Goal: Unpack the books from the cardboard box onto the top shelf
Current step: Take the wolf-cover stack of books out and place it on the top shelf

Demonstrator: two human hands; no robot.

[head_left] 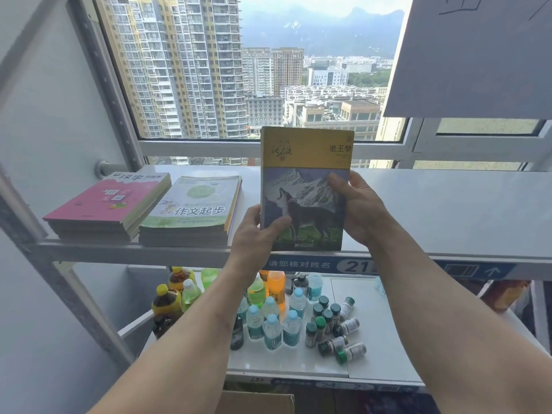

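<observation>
Both hands are holding a yellow wolf-cover book [304,186] upright above the top shelf [433,204]: the left hand [257,234] is gripping its lower left corner, the right hand [358,204] its right edge. Two book stacks [191,210] are lying at far left; the cardboard box [257,403] is sitting near, below.

Both bare forearms are stretched forward and upward. The left hand [256,234] and right hand [360,209] are curled in a grip, thumbs laid forward.
</observation>
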